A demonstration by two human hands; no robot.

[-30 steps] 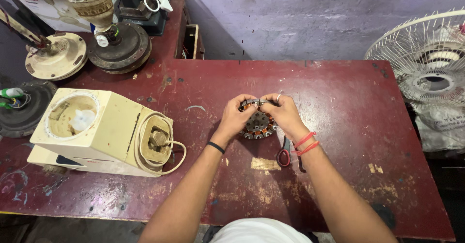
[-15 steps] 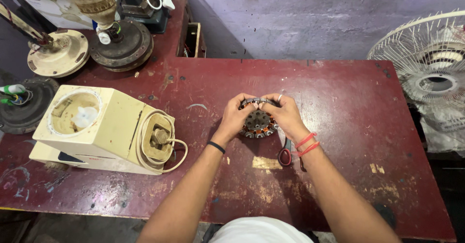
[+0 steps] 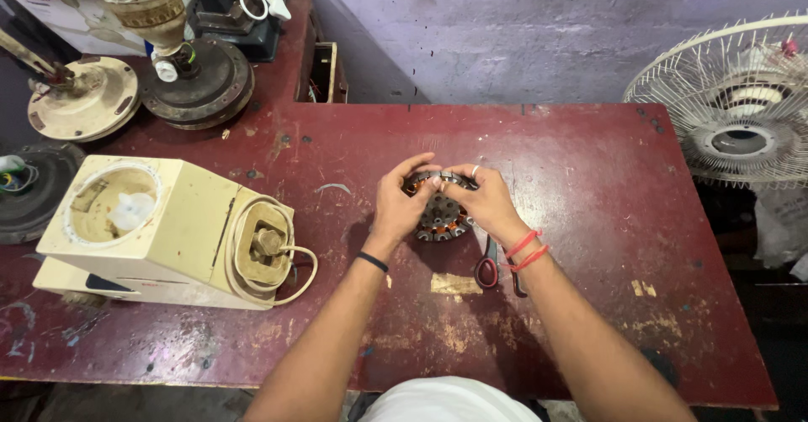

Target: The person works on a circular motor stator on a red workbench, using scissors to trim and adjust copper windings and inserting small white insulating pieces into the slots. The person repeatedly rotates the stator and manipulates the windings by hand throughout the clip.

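Note:
A round metal motor stator [image 3: 441, 217] with copper-coloured slots rests on the dark red table [image 3: 589, 186], near its middle. My left hand [image 3: 397, 201] grips its left side, with a black band on the wrist. Over the stator's right side my right hand [image 3: 482, 201] is closed, fingertips meeting the left hand's at the top rim; red threads circle that wrist. Scissors with red handles [image 3: 488, 266] lie just under my right wrist, partly hidden by it.
A cream mixer base [image 3: 160, 233] lies on its side at the left with its cord looped. Ceiling fan motors [image 3: 195, 77] and parts stand at the back left. A white fan guard [image 3: 741, 102] sits off the right edge. A piece of tape [image 3: 456, 284] is stuck near the front.
Both hands stay on the stator with only slight finger shifts. The view has tilted a little, so the things at the left sit a bit lower in frame.

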